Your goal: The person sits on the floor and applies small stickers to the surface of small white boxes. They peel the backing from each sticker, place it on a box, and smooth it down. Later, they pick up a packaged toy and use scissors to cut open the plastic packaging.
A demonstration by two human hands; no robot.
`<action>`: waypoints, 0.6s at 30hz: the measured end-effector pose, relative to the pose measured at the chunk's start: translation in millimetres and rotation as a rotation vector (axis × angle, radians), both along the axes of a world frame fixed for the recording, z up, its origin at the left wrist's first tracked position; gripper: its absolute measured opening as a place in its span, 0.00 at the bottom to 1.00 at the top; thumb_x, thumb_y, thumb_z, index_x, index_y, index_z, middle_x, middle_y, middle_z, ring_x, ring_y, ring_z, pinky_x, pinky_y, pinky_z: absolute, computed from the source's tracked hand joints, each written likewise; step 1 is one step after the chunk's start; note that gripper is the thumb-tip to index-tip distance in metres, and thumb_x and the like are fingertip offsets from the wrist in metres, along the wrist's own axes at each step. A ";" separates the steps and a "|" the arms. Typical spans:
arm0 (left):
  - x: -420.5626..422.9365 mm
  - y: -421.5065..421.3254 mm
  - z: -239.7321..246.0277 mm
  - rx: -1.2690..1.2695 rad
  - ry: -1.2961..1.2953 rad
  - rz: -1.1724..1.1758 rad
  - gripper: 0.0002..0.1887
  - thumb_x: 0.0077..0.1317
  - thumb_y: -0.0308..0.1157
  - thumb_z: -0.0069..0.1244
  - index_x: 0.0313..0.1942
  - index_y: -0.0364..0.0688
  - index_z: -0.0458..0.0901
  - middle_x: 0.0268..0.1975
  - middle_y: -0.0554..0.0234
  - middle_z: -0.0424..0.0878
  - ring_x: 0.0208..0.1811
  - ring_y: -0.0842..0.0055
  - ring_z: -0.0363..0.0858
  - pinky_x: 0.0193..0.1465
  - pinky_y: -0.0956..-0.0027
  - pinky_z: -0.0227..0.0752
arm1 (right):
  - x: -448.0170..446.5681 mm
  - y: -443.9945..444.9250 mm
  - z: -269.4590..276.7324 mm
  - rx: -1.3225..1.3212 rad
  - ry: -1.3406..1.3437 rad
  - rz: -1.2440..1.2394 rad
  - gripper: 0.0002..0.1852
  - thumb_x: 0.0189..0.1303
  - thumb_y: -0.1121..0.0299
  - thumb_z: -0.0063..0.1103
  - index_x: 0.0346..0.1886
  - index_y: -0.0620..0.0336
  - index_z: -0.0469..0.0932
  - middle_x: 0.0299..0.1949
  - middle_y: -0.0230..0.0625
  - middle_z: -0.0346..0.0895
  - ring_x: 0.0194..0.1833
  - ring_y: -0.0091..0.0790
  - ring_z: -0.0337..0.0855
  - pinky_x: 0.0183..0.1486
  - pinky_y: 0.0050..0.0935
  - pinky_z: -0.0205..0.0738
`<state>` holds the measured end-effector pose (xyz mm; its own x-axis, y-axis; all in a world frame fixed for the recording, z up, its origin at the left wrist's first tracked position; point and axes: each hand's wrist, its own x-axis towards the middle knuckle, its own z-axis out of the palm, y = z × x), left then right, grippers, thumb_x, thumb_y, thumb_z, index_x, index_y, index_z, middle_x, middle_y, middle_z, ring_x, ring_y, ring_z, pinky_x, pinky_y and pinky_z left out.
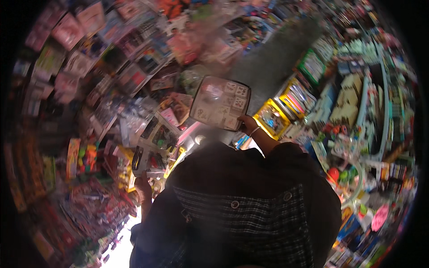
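In my right hand is the lower right corner of a flat, dark-rimmed square case with a clear cover. Small printed squares show inside it, mostly on its right half. My left hand is raised at the left, its fingers at the bottom edge of a grey and white boxed toy package with a window. Whether that hand grips the package or only touches it is hard to tell. The case and the package are apart.
Packaged goods crowd the left side. Yellow baskets of small items stand right of the case, a green-framed pack beyond them. A grey floor aisle runs between the displays. A pale blue rack curves at the far right.
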<state>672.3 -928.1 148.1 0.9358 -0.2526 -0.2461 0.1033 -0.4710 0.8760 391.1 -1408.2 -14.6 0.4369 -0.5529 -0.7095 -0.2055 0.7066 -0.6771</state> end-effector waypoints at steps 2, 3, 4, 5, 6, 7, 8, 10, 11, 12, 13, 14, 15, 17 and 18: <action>5.1 -28.0 5.7 0.011 -0.023 -0.111 0.21 0.70 0.39 0.50 0.23 0.30 0.77 0.23 0.57 0.80 0.26 0.75 0.79 0.31 0.69 0.74 | -25.5 -5.1 -20.1 -0.406 0.025 0.189 0.10 0.55 0.67 0.58 0.40 0.56 0.74 0.31 0.33 0.76 0.26 0.33 0.78 0.26 0.33 0.71; 10.1 -41.1 7.7 0.064 -0.002 -0.147 0.21 0.70 0.39 0.50 0.23 0.30 0.77 0.23 0.57 0.80 0.26 0.75 0.79 0.33 0.69 0.74 | -37.3 -7.7 -22.2 -0.304 0.032 0.116 0.10 0.55 0.67 0.58 0.41 0.55 0.74 0.30 0.32 0.76 0.27 0.33 0.78 0.26 0.32 0.72; 13.2 -56.8 9.6 0.069 -0.003 -0.190 0.21 0.70 0.40 0.51 0.24 0.30 0.78 0.23 0.57 0.80 0.27 0.75 0.79 0.33 0.69 0.74 | -46.9 -9.1 -18.9 -0.179 0.121 0.020 0.10 0.55 0.67 0.58 0.41 0.55 0.74 0.30 0.32 0.76 0.27 0.33 0.79 0.27 0.32 0.73; 16.1 -74.0 11.5 0.132 0.008 -0.212 0.21 0.69 0.40 0.51 0.24 0.30 0.79 0.24 0.58 0.80 0.28 0.76 0.79 0.34 0.69 0.73 | -54.9 -10.7 -11.0 -0.110 0.046 -0.055 0.10 0.55 0.67 0.58 0.41 0.55 0.74 0.29 0.31 0.76 0.28 0.32 0.79 0.28 0.32 0.73; 17.5 -90.8 14.3 0.109 0.005 -0.259 0.20 0.69 0.41 0.52 0.29 0.30 0.80 0.24 0.59 0.80 0.27 0.77 0.78 0.33 0.69 0.72 | -60.4 -12.1 0.1 0.013 0.024 -0.199 0.11 0.55 0.67 0.58 0.41 0.55 0.74 0.29 0.30 0.76 0.28 0.32 0.79 0.28 0.32 0.74; 21.4 -110.8 16.6 0.083 0.006 -0.293 0.20 0.69 0.41 0.52 0.30 0.30 0.80 0.24 0.60 0.80 0.27 0.77 0.77 0.32 0.70 0.72 | -65.9 -15.1 12.4 0.140 -0.070 -0.317 0.11 0.54 0.67 0.58 0.41 0.55 0.74 0.28 0.30 0.76 0.28 0.33 0.79 0.28 0.31 0.74; 23.3 -131.4 18.6 0.049 0.002 -0.325 0.19 0.69 0.41 0.52 0.30 0.30 0.80 0.25 0.61 0.80 0.26 0.78 0.77 0.32 0.70 0.71 | -70.8 -21.1 23.9 0.176 -0.082 -0.337 0.10 0.54 0.67 0.58 0.40 0.55 0.74 0.28 0.31 0.75 0.29 0.33 0.79 0.28 0.31 0.74; 22.3 -175.0 20.1 0.079 0.116 -0.324 0.17 0.69 0.40 0.52 0.34 0.32 0.80 0.25 0.64 0.80 0.26 0.80 0.75 0.31 0.71 0.70 | -78.2 -37.3 33.9 0.184 -0.030 -0.471 0.10 0.53 0.68 0.59 0.40 0.54 0.74 0.28 0.32 0.74 0.30 0.34 0.79 0.29 0.32 0.74; 25.5 -197.0 24.0 0.090 0.039 -0.448 0.17 0.69 0.40 0.53 0.32 0.32 0.80 0.24 0.66 0.79 0.26 0.81 0.74 0.31 0.72 0.69 | -82.5 -50.3 33.3 0.194 -0.052 -0.515 0.10 0.53 0.68 0.59 0.40 0.54 0.74 0.29 0.32 0.74 0.31 0.35 0.79 0.29 0.33 0.74; 24.5 -226.5 20.6 0.035 0.056 -0.459 0.17 0.69 0.40 0.52 0.31 0.32 0.80 0.24 0.66 0.79 0.26 0.81 0.74 0.30 0.72 0.68 | -89.8 -60.8 26.7 0.183 -0.133 -0.596 0.10 0.52 0.69 0.59 0.38 0.53 0.74 0.30 0.32 0.73 0.31 0.35 0.77 0.29 0.33 0.72; 23.8 -256.9 17.9 -0.025 0.085 -0.458 0.17 0.69 0.39 0.52 0.30 0.32 0.80 0.24 0.66 0.78 0.27 0.81 0.74 0.30 0.72 0.68 | -99.9 -79.9 17.3 0.220 -0.016 -0.619 0.09 0.52 0.69 0.60 0.37 0.53 0.73 0.29 0.32 0.71 0.29 0.34 0.74 0.28 0.34 0.70; 23.0 -287.0 16.5 0.049 -0.001 -0.547 0.17 0.69 0.39 0.52 0.30 0.32 0.80 0.23 0.66 0.78 0.27 0.81 0.74 0.30 0.72 0.68 | -108.7 -95.6 5.9 -0.004 0.047 -0.510 0.09 0.51 0.69 0.60 0.36 0.53 0.73 0.28 0.31 0.71 0.29 0.33 0.74 0.28 0.33 0.69; 22.1 -317.7 15.3 0.138 -0.137 -0.640 0.17 0.68 0.38 0.52 0.29 0.31 0.79 0.23 0.65 0.78 0.27 0.81 0.74 0.30 0.72 0.68 | -116.3 -111.3 -4.4 -0.129 0.056 -0.467 0.08 0.51 0.69 0.60 0.35 0.53 0.73 0.27 0.31 0.69 0.27 0.32 0.73 0.26 0.33 0.68; 11.5 -384.0 10.3 -0.020 -0.078 -0.702 0.17 0.68 0.38 0.52 0.30 0.30 0.79 0.25 0.64 0.79 0.28 0.80 0.74 0.33 0.70 0.70 | -131.8 -143.9 -15.4 -0.381 0.088 -0.396 0.08 0.51 0.68 0.60 0.34 0.53 0.73 0.23 0.30 0.67 0.25 0.31 0.72 0.24 0.32 0.67; 5.1 -417.2 6.4 -0.116 -0.045 -0.704 0.17 0.68 0.38 0.52 0.31 0.29 0.79 0.26 0.63 0.80 0.29 0.79 0.75 0.33 0.70 0.71 | -142.2 -159.9 -7.8 -0.339 0.113 -0.424 0.07 0.51 0.68 0.60 0.34 0.53 0.73 0.22 0.29 0.66 0.23 0.31 0.72 0.23 0.31 0.66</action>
<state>677.4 -1345.3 154.5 0.5499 -0.8224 -0.1460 -0.2284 -0.3162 0.9208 248.9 -1568.1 -22.3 0.0573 -0.8693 -0.4910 -0.0349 0.4898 -0.8712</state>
